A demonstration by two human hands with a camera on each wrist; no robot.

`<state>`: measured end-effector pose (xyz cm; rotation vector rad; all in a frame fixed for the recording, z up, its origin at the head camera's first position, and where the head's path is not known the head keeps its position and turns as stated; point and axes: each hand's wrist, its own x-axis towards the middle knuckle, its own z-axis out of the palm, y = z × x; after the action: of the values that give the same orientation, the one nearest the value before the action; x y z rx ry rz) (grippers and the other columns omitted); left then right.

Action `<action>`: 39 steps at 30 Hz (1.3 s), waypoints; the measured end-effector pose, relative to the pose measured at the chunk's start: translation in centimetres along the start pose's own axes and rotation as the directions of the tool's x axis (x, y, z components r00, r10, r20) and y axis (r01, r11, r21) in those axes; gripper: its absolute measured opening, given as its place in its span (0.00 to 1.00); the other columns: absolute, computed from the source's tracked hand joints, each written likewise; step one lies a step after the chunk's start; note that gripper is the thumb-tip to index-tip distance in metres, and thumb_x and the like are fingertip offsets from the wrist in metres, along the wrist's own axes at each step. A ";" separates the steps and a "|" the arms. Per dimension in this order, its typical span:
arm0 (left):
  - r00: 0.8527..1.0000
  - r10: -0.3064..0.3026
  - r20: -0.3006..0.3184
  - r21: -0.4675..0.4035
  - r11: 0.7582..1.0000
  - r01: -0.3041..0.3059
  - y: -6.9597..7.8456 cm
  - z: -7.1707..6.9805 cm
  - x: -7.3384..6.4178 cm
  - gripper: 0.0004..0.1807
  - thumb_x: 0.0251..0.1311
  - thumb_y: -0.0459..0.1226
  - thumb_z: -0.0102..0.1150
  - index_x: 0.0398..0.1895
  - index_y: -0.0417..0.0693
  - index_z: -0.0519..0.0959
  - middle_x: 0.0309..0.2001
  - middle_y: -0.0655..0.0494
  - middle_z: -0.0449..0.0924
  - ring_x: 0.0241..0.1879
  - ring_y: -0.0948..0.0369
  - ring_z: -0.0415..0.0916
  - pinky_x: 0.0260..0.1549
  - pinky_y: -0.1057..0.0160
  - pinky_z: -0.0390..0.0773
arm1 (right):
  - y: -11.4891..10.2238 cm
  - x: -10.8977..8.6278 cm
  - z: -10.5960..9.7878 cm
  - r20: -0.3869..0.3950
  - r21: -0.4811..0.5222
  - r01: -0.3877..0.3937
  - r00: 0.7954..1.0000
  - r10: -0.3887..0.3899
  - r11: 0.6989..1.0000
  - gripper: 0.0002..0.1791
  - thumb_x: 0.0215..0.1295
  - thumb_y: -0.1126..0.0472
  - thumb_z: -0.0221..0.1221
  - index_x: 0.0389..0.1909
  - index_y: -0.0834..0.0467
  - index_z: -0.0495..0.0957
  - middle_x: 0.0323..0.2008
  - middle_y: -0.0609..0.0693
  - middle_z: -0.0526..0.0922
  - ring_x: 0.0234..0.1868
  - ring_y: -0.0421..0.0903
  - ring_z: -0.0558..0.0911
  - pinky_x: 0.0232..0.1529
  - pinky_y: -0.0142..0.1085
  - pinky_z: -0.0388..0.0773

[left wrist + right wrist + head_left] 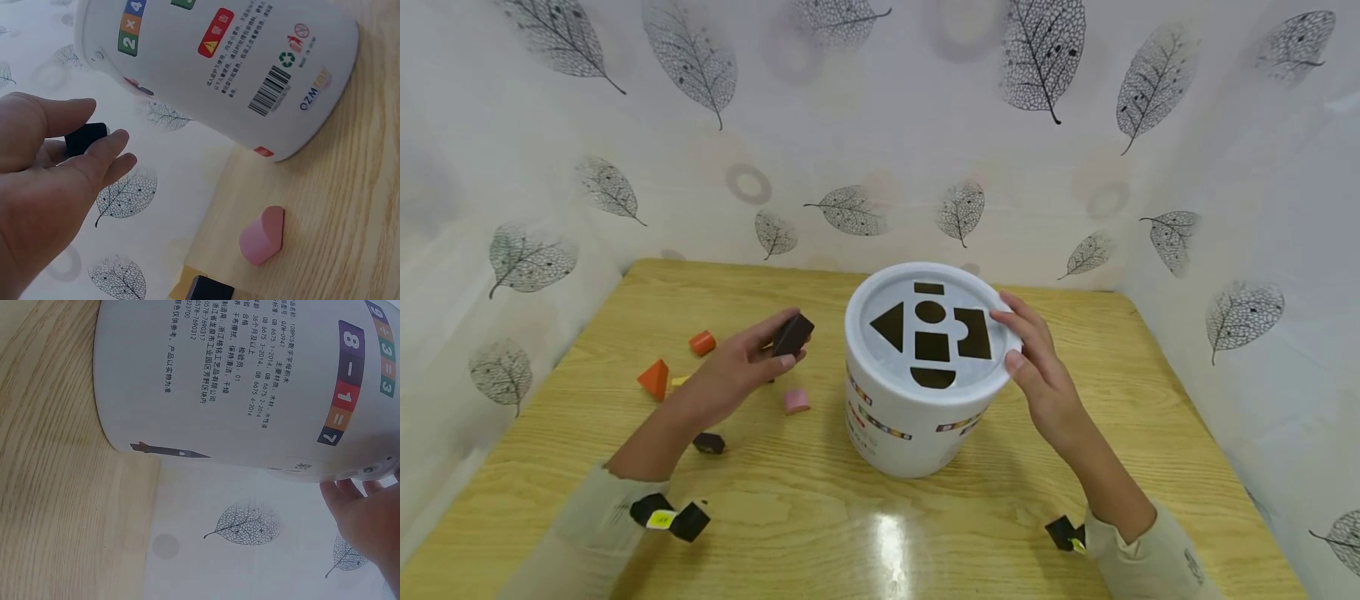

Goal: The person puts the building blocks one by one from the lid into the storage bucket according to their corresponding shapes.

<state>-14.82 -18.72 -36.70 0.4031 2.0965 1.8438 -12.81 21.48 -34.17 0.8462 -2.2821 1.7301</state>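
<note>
My left hand (740,364) pinches a dark block (793,335) between thumb and fingers, held above the table to the left of a white bucket (895,437). In the left wrist view the dark block (85,139) is partly hidden by the fingers. The bucket stands upright, and its lid (897,367) has several cut-out holes: a triangle, a circle, a half-round, rectangles and a notched shape. My right hand (1047,379) rests on the right rim of the lid, fingers over the edge; in the right wrist view its fingertips touch the rim.
Loose blocks lie on the wooden table (760,525) at left: an orange cylinder (703,342), an orange triangular block (655,379), a pink half-round block (797,401) and a dark block (708,442). A leaf-patterned curtain (865,142) surrounds the table's back and sides.
</note>
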 end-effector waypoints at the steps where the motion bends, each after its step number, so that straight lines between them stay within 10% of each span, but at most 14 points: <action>1: 1.000 0.006 0.003 0.015 1.000 -0.006 0.0 0.1 0.0 0.39 0.72 0.39 0.58 0.81 0.57 0.51 0.77 0.42 0.55 0.71 0.45 0.65 0.58 0.67 0.76 | 0.0 0.0 0.0 0.002 -0.002 -0.001 1.000 0.001 1.000 0.24 0.77 0.66 0.41 0.71 0.65 0.63 0.79 0.52 0.49 0.77 0.46 0.52 0.67 0.23 0.64; 25: 0.995 0.065 -0.071 0.121 0.991 -0.057 1.6 1.6 0.1 0.39 0.59 0.40 0.72 0.72 0.51 0.66 0.65 0.47 0.73 0.62 0.50 0.76 0.53 0.63 0.82 | 0.1 -0.1 0.1 -0.005 0.019 0.005 1.000 -0.005 1.000 0.24 0.77 0.66 0.41 0.71 0.65 0.64 0.79 0.51 0.49 0.78 0.46 0.53 0.67 0.23 0.63; 39: 0.970 0.212 -0.119 0.363 0.919 -0.156 5.4 2.7 0.1 0.37 0.60 0.43 0.72 0.72 0.58 0.68 0.65 0.55 0.74 0.48 0.54 0.75 0.48 0.64 0.80 | 0.2 -0.1 0.0 0.005 0.010 0.020 1.000 -0.020 1.000 0.24 0.77 0.66 0.41 0.72 0.64 0.63 0.79 0.52 0.48 0.77 0.46 0.53 0.67 0.23 0.64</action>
<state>-13.73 -15.54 -31.71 0.5762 2.5884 1.6378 -12.87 21.56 -34.34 0.8731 -2.2627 1.7345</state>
